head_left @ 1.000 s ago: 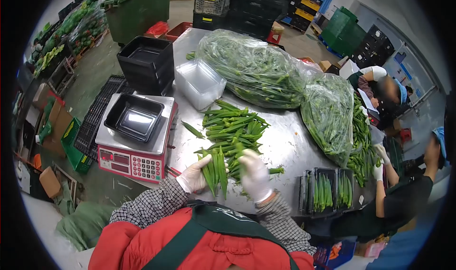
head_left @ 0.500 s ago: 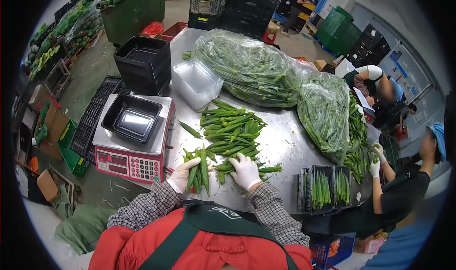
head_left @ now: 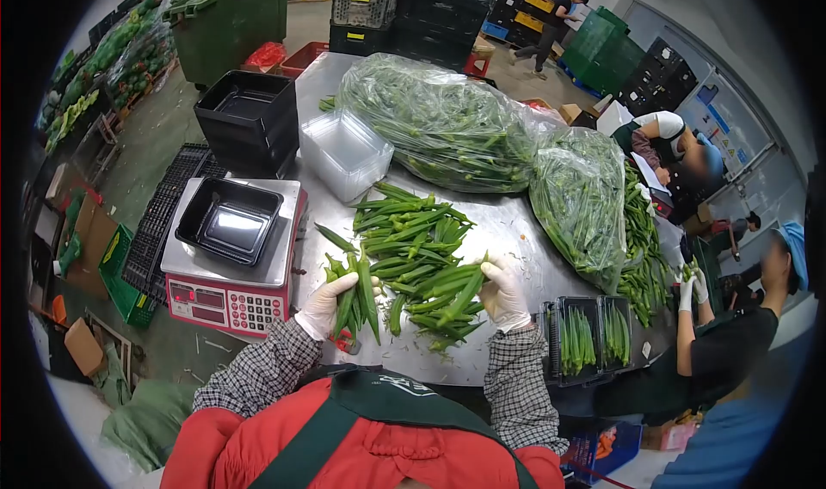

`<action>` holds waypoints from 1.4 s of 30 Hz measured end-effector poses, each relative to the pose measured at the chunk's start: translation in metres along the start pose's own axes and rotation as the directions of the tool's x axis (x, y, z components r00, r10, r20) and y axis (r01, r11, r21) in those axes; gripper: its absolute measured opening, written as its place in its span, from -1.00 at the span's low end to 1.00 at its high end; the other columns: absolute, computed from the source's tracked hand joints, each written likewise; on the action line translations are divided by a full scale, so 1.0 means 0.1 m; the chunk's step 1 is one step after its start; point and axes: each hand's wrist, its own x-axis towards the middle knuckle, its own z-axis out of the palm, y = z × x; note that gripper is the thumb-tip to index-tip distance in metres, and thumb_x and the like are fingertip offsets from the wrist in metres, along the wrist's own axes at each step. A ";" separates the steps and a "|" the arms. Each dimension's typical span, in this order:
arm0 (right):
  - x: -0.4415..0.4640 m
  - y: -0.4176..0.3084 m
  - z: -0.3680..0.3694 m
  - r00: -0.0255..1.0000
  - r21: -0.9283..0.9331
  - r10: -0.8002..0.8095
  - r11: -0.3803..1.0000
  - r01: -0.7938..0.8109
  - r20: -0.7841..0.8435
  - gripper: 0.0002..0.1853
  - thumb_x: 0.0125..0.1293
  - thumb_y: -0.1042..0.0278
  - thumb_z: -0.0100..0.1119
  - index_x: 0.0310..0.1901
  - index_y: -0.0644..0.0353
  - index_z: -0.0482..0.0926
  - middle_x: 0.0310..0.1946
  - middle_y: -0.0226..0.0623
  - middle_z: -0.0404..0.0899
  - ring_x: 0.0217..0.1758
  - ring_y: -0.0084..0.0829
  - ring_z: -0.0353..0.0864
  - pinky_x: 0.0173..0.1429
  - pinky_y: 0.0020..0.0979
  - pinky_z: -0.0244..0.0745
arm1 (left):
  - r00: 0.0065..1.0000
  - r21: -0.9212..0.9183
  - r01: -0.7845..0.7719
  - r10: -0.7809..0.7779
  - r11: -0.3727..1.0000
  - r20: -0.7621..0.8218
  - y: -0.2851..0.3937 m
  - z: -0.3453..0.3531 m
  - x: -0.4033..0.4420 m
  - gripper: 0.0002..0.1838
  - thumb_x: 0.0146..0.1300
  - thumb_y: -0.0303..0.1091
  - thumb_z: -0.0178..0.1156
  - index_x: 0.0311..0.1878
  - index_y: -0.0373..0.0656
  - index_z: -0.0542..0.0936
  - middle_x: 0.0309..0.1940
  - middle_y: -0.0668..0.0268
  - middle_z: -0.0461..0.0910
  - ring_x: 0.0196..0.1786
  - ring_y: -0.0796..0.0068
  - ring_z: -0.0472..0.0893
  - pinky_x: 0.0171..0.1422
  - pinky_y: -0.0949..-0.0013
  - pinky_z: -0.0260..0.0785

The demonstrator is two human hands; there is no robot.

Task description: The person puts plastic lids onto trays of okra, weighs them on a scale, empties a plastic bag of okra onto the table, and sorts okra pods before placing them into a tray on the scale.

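Observation:
My left hand (head_left: 320,304), in a white glove, is closed around several green okra pods (head_left: 355,304) that hang tips down near the table's front edge. My gloved right hand (head_left: 505,293) pinches the ends of more okra pods (head_left: 456,291), at the right side of the loose pile. That okra pile (head_left: 409,231) is spread on the metal table (head_left: 508,227) in front of me. Left of it, a black plastic tray (head_left: 231,220) with nothing in it rests on a red and white scale (head_left: 228,304).
Stacked black trays (head_left: 245,119) and clear plastic containers (head_left: 346,155) stand at the back left. Large bags of okra (head_left: 439,123) lie behind the pile. Packed okra boxes (head_left: 578,338) sit at right, near a co-worker's gloved hands (head_left: 691,291).
My right hand has moved right and slightly up, and okra pods now fan out from its fingers. My left hand keeps its bunch in nearly the same place.

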 end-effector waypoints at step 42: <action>-0.47 0.42 1.14 0.784 -0.580 -0.013 0.665 0.470 0.620 -0.90 0.14 0.49 0.07 -0.30 0.28 0.53 -0.36 -0.32 0.55 -0.35 -0.44 0.47 -0.20 -0.46 0.37 | 0.899 -0.028 0.262 -0.233 0.965 0.371 -0.47 -0.06 0.26 -0.49 0.31 -0.12 0.12 0.18 -0.30 0.37 0.04 0.00 0.51 0.07 0.20 0.54 0.20 0.20 0.39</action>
